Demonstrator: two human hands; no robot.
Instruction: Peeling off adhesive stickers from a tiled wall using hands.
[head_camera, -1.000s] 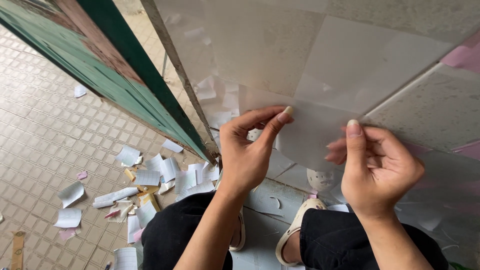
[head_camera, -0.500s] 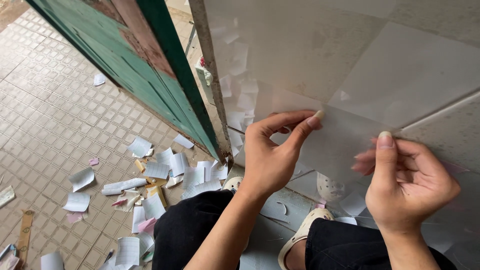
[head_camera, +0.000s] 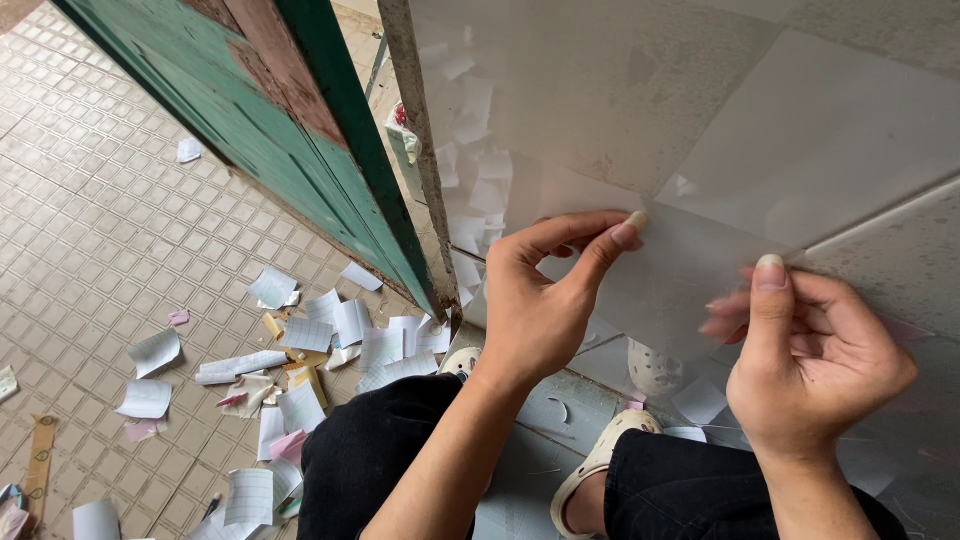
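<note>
Paper scraps (head_camera: 300, 350) on floor (head_camera: 90, 230), left of door (head_camera: 290, 130).

Single head-worn view, looking steeply down and forward from close above the person's own left hand (head_camera: 545, 310) and right hand (head_camera: 810, 360), facing a pale tiled wall (head_camera: 620, 90) at near range, with knees and tiled floor (head_camera: 90, 230) below left.

Green door (head_camera: 270, 120) cut off by the top edge. Print on floor paper scraps (head_camera: 300, 340) too small to read. Fingertips of the right hand (head_camera: 815, 365) lie behind the clear film (head_camera: 680, 270).
</note>
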